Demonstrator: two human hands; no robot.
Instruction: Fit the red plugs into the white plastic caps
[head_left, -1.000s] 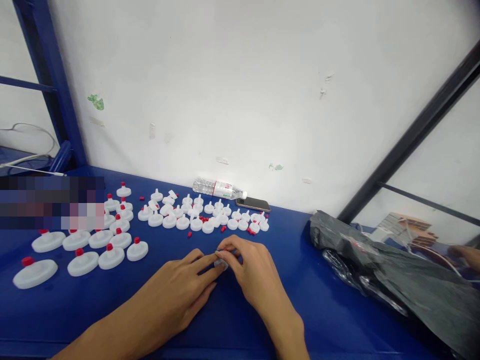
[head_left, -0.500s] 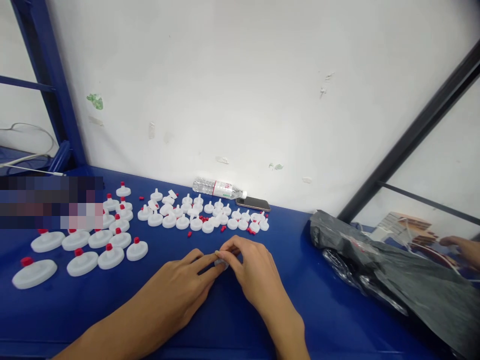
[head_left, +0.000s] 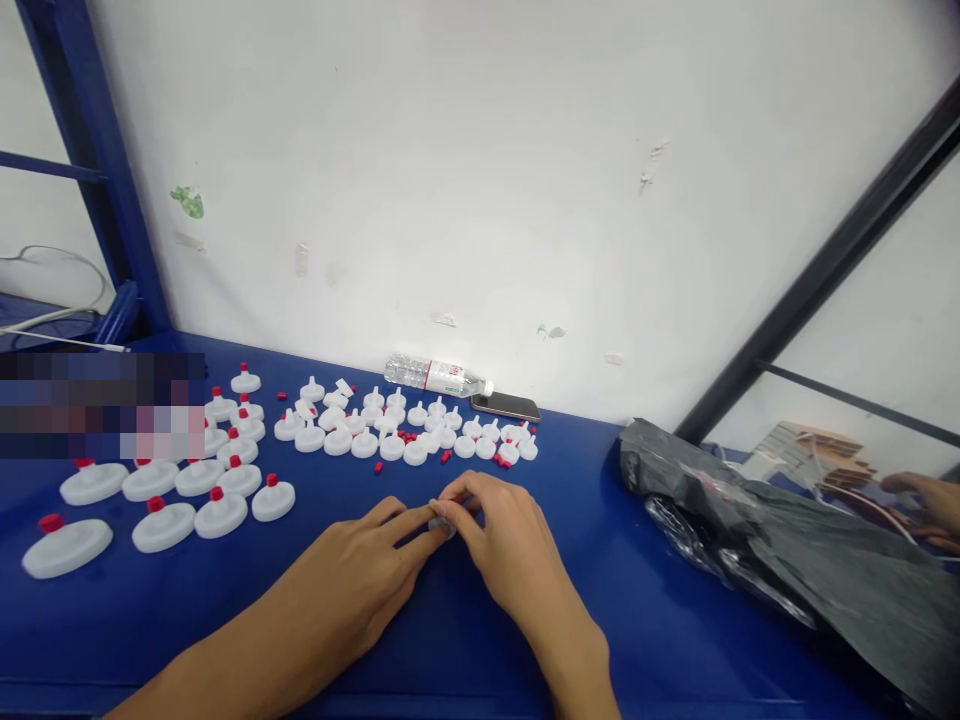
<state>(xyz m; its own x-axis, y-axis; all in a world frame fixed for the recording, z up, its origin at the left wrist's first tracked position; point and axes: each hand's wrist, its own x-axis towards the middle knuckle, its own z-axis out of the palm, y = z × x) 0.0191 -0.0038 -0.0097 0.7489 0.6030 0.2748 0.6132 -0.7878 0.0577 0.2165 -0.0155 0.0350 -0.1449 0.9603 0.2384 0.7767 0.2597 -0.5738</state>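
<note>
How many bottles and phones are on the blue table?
2: one bottle lying on its side by the wall, and one phone flat just right of it. More could hide under the grey bag.

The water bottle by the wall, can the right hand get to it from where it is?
Probably yes, with a stretch. The right hand is busy pinching a small white cap, and rows of white caps lie between it and the water bottle.

Both forearms are extended forward and converge toward each other. The left hand is laid palm down, its fingers stretched toward the right hand, and the fingertips of the two are brought together. The right hand is arched, knuckles raised, with its thumb and forefinger pinched closed at that meeting point.
</note>
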